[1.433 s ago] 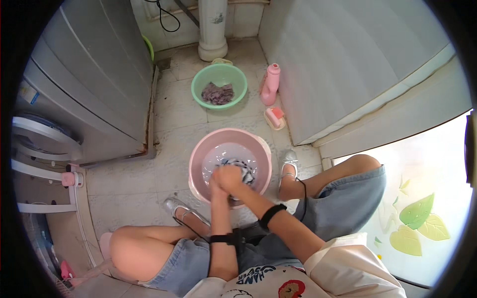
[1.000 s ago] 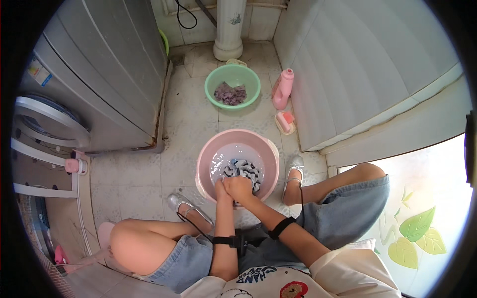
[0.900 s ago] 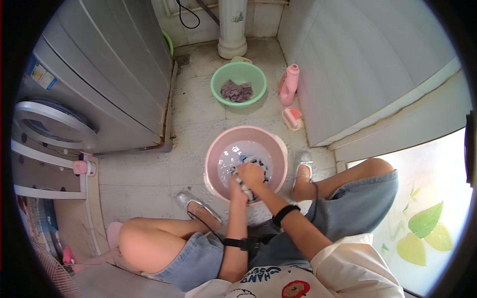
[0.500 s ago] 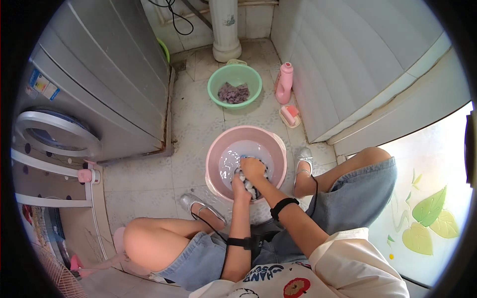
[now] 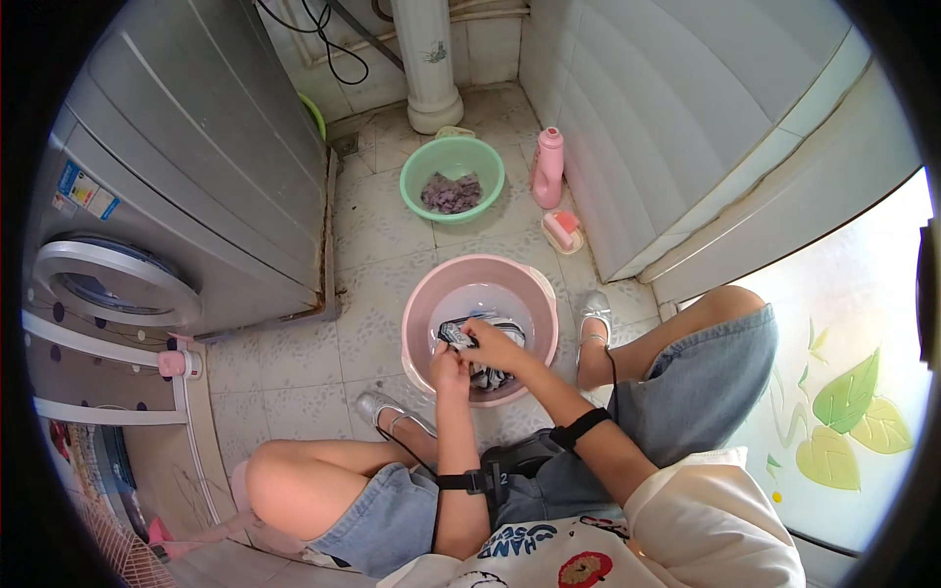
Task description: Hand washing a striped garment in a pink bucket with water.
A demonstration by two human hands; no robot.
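Observation:
A wet black-and-white cloth (image 5: 487,376) lies partly in the water of a pink basin (image 5: 419,314) on the floor between my feet. At the basin's near left side, my left hand (image 5: 450,368) is closed on a bunched part of the cloth. Close beside it, my right hand (image 5: 492,347) pinches the cloth too, with a dark patterned fold showing above the fingers. The two hands nearly touch, just over the water. Some fingertips are hidden by the hands and the fabric.
Beyond the basin stands a green basin (image 5: 407,176) holding a crumpled purplish cloth (image 5: 451,194). To its right are a pink bottle (image 5: 549,169) and a soap dish (image 5: 571,242) with pink soap. A grey washing machine (image 5: 225,127) stands at left, a white wall at right.
My hands have moved slightly left and come up from the water, lifting part of the cloth. Before, they pressed together on it lower in the basin. The view has shifted slightly.

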